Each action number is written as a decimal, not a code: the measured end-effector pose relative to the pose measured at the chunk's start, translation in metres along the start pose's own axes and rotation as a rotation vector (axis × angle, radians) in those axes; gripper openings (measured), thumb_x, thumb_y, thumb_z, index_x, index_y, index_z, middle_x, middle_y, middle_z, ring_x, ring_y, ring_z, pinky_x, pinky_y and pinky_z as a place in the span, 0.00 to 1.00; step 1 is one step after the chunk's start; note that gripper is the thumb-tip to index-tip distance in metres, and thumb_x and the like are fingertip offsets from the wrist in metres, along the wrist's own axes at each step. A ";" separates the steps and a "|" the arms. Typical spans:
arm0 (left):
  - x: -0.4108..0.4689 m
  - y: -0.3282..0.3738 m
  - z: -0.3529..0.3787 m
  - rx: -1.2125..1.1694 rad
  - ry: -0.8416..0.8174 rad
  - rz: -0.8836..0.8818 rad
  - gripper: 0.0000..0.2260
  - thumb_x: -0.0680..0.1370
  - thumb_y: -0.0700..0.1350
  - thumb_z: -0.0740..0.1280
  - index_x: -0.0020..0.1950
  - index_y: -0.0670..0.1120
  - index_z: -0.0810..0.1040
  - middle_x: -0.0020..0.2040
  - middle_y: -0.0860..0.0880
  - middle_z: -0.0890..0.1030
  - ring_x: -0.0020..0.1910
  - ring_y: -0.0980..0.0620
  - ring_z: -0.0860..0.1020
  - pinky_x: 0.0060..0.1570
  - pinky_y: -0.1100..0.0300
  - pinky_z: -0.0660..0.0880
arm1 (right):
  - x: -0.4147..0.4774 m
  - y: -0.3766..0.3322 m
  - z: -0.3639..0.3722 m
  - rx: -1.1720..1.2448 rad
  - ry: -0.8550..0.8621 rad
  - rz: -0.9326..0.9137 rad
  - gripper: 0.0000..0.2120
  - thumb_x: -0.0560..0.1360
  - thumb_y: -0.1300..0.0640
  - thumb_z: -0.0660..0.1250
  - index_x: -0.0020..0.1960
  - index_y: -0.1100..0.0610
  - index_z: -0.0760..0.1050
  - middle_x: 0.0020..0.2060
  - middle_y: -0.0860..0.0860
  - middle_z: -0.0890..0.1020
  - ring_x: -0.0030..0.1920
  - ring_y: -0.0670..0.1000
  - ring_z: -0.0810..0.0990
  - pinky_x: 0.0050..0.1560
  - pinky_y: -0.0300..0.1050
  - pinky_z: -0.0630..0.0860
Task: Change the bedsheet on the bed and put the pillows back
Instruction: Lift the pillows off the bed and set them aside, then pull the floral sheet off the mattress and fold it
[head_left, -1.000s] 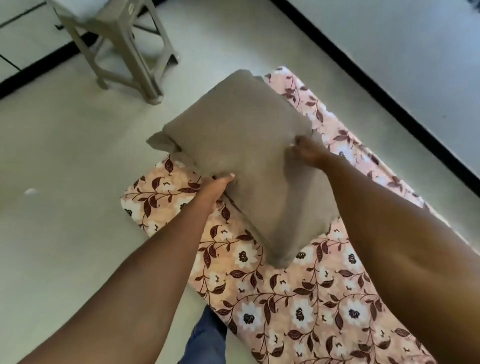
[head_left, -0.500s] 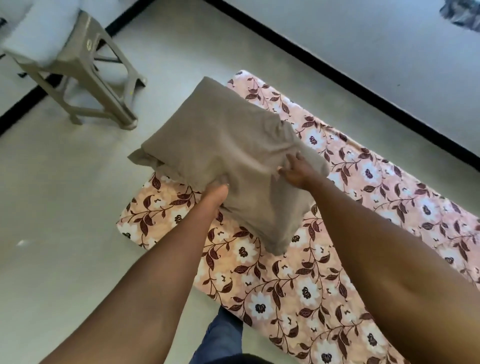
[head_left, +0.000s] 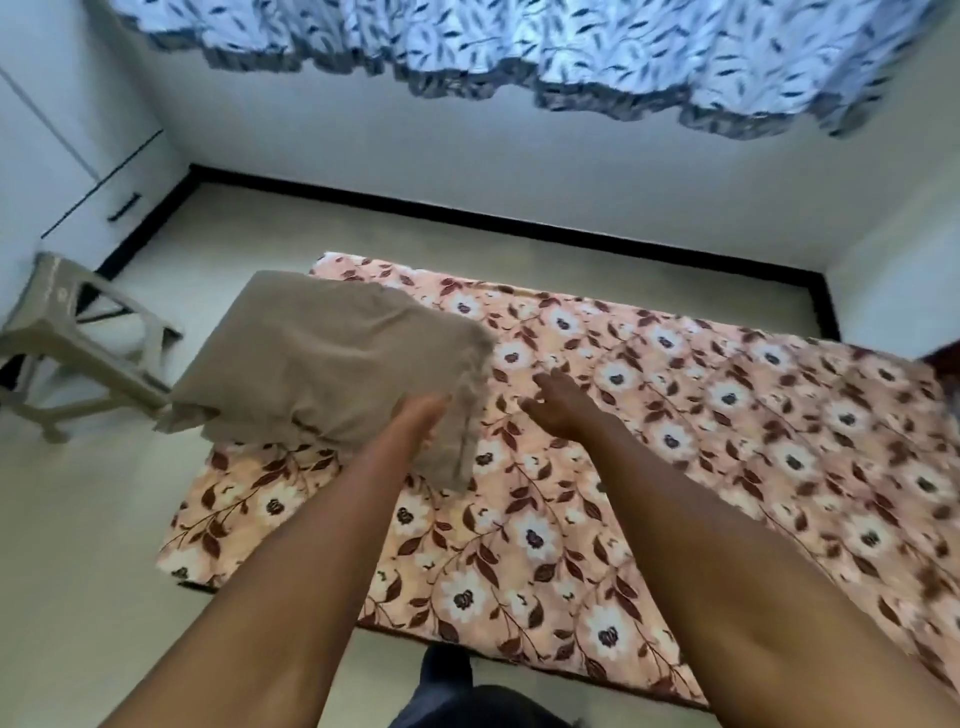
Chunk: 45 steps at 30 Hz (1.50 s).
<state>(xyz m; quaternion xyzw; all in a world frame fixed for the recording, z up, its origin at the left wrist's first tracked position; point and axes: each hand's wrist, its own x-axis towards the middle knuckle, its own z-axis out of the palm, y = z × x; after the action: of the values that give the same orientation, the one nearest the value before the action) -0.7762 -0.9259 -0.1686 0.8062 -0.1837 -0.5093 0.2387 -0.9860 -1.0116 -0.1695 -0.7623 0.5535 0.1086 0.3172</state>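
Note:
A tan pillow (head_left: 322, 364) is lifted over the left end of the floor mattress, which is covered by a pink floral bedsheet (head_left: 675, 441). My left hand (head_left: 421, 415) grips the pillow's near right edge from below. My right hand (head_left: 563, 402) is off the pillow, fingers spread and relaxed, hovering over the sheet just right of it. The sheet lies flat across the mattress.
A grey plastic stool (head_left: 67, 332) stands on the floor at the left. A white cupboard (head_left: 78, 171) fills the left corner. Blue patterned curtains (head_left: 571, 47) hang over the far wall. My knee in dark trousers (head_left: 452, 686) is at the bottom.
My right hand has let go of the pillow and moved right over the sheet. The left hand still holds it. The view has tilted up, showing the wall and curtains.

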 end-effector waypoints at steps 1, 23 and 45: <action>-0.021 0.003 0.022 0.020 -0.018 0.041 0.13 0.81 0.54 0.66 0.50 0.44 0.77 0.51 0.42 0.77 0.39 0.47 0.75 0.41 0.56 0.76 | -0.024 0.026 -0.003 0.016 0.017 0.032 0.31 0.82 0.42 0.61 0.80 0.54 0.60 0.81 0.59 0.57 0.80 0.60 0.58 0.77 0.59 0.63; -0.274 0.066 0.489 0.692 -0.496 0.514 0.15 0.77 0.53 0.71 0.46 0.40 0.78 0.42 0.41 0.79 0.39 0.48 0.78 0.43 0.58 0.75 | -0.360 0.470 -0.022 0.314 0.207 0.620 0.34 0.84 0.43 0.59 0.83 0.58 0.53 0.82 0.59 0.51 0.82 0.59 0.52 0.79 0.56 0.58; -0.138 0.189 0.824 1.003 -0.536 0.608 0.22 0.80 0.53 0.68 0.70 0.43 0.74 0.62 0.42 0.80 0.58 0.45 0.80 0.59 0.53 0.77 | -0.195 0.775 -0.075 0.385 0.081 0.568 0.32 0.83 0.44 0.58 0.82 0.55 0.55 0.82 0.57 0.53 0.81 0.59 0.56 0.78 0.56 0.61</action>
<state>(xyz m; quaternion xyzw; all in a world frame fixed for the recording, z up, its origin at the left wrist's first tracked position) -1.5923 -1.1689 -0.2625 0.5768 -0.6728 -0.4549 -0.0878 -1.7780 -1.0500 -0.2922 -0.5075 0.7663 0.0557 0.3899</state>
